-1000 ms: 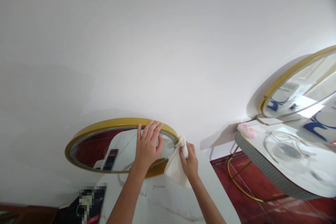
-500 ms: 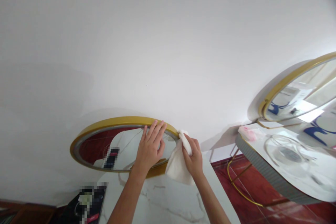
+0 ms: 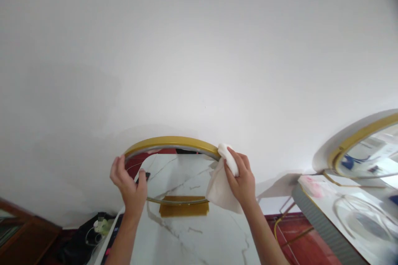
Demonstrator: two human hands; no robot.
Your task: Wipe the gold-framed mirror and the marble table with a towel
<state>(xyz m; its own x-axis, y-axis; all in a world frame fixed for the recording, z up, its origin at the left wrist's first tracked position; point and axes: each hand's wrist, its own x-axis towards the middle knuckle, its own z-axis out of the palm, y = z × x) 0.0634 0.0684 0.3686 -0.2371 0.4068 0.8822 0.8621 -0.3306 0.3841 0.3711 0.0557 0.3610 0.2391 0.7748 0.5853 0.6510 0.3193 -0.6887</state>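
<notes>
A round mirror with a gold frame [image 3: 169, 141] stands on a white marble tabletop [image 3: 186, 236] against a white wall. My left hand [image 3: 129, 186] grips the mirror's left edge, fingers behind the rim and thumb on the glass. My right hand [image 3: 242, 178] is closed on a white cloth [image 3: 219, 184] and presses it against the frame's upper right edge. The cloth hangs down over the right side of the glass. The mirror's gold base [image 3: 183, 206] rests on the tabletop.
A second gold-framed round mirror [image 3: 363, 151] stands on another white table [image 3: 338, 215] at the right, with a pink item [image 3: 312, 188] on it. The floor is dark red. Dark items and cables [image 3: 93, 232] lie low at the left beside the tabletop.
My left hand has moved from the mirror's upper right part to its left edge. The view has shifted, so the mirror sits more central. The cloth stays at the right rim.
</notes>
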